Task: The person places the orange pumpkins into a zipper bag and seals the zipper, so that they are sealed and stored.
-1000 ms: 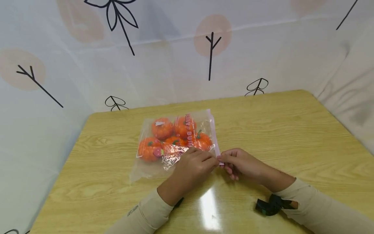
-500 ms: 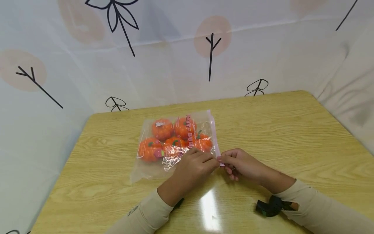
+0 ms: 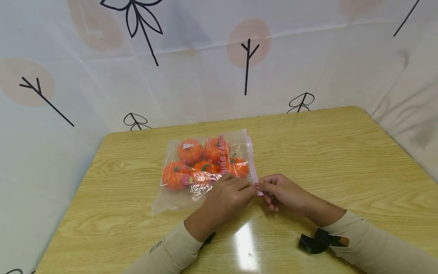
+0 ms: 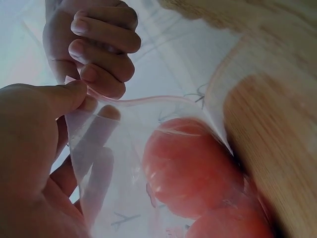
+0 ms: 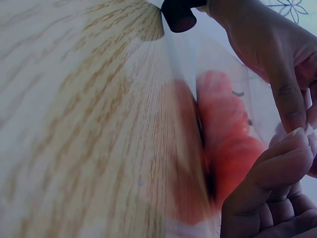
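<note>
A clear zip bag [image 3: 172,199] with a pink strip along its right edge lies on the table, holding several small orange pumpkins [image 3: 190,151] with green stems. My left hand [image 3: 226,196] pinches the near corner of the bag's pink edge between thumb and fingers. Right beside it, my right hand [image 3: 285,192] pinches the same corner, its other fingers curled. In the left wrist view the left thumb lies over the clear plastic, with the right hand [image 4: 106,44] just beyond. In the right wrist view the fingertips of both hands meet at the corner.
The wood-grain table [image 3: 325,152] runs back to a pale curtain [image 3: 205,76] printed with plant outlines. A black wrist mount [image 3: 316,240] sits at the right sleeve. Light glares off the table in front of the hands.
Both hands keep their pinch on the bag's corner. The near end of the pink strip shows very slightly lower between the fingers; otherwise the bag and pumpkins look the same.
</note>
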### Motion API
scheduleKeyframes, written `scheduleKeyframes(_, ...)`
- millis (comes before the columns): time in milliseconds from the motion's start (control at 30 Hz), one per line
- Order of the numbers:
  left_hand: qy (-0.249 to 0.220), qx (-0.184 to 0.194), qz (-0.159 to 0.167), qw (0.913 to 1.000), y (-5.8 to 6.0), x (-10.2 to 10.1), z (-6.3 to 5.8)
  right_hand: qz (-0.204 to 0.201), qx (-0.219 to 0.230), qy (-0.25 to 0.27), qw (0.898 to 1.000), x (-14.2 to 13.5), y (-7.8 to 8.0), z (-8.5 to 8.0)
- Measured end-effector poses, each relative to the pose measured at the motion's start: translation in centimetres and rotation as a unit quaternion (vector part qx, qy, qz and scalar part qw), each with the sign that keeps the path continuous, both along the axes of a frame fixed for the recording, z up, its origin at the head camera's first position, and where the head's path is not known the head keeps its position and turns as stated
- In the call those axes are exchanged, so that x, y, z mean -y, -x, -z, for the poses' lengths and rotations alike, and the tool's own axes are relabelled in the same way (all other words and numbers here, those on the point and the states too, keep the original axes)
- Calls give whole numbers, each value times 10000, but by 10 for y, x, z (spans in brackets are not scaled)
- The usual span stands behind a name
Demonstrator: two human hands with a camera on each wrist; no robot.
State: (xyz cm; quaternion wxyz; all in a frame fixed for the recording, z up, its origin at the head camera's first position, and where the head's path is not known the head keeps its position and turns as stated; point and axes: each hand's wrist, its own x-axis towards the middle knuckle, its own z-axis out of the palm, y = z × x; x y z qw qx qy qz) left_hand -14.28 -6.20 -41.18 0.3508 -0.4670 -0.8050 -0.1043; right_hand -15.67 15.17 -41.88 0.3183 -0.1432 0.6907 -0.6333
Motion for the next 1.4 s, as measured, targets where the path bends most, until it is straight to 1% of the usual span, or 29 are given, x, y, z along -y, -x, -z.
scheduleKeyframes(133, 41, 37, 46, 10000, 0, 0, 0, 20, 8, 40, 10000, 0, 0, 1)
scheduleKeyframes(300, 137, -21, 56, 9999, 0, -1, 0, 70, 48, 113, 9999, 0, 1, 3)
scheduleKeyframes(567, 118, -24, 192, 9997, -2, -2, 0, 167, -71, 22, 9998, 0, 1, 6)
scheduleKeyframes(700, 75, 147, 296, 9994, -3, -2, 0, 182, -164, 43, 9997, 0, 2, 7)
scheduleKeyframes(800, 79, 336, 358, 9988, -4, -2, -1, 163, -180, 76, 9997, 0, 3, 9)
scheduleKeyframes(900, 103, 436, 422, 9981, -6, -2, -2, 168, -164, 65, 9997, 0, 3, 10)
scheduleKeyframes(1133, 126, 265, 534, 9981, -8, -4, -4, 288, -272, -102, 9992, -1, 6, 11)
scheduleKeyframes(1400, 160, 211, 553, 9981, -11, -6, -5, 375, -230, -122, 9990, -1, 8, 13)
